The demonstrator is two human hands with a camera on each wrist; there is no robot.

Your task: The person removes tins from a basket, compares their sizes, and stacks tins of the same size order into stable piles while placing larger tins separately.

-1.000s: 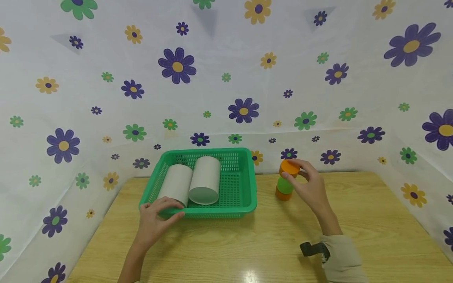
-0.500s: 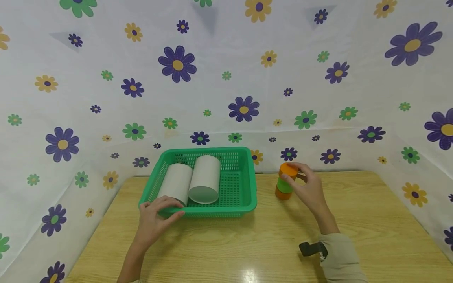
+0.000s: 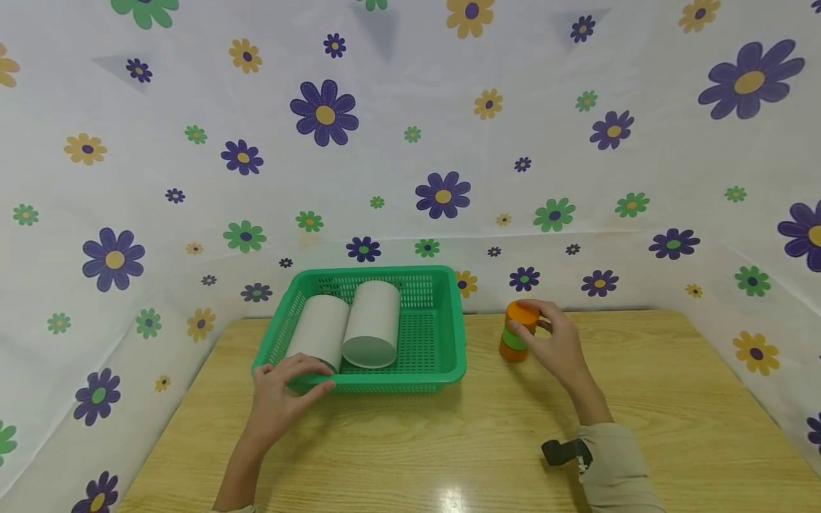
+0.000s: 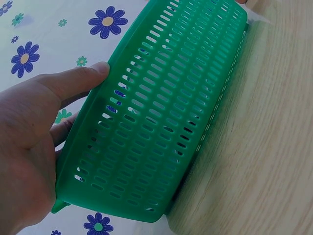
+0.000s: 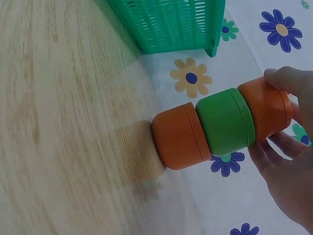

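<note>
Three small lidded jars stand in a stack on the table right of the basket. The bottom orange jar carries a green jar, and a second orange jar sits on top. My right hand pinches that top jar between thumb and fingers; it appears to touch the green jar's lid. My left hand grips the front rim of a green plastic basket near its left corner, thumb and fingers on either side of the rim in the left wrist view.
Two large white cylinders lie side by side in the basket's left and middle parts. The wooden table meets a white flower-print cloth at the back and sides. A black strap mount sits at my right sleeve.
My right hand has come down with the top orange jar, bringing it onto the green jar. The left hand and the basket have stayed in place.
</note>
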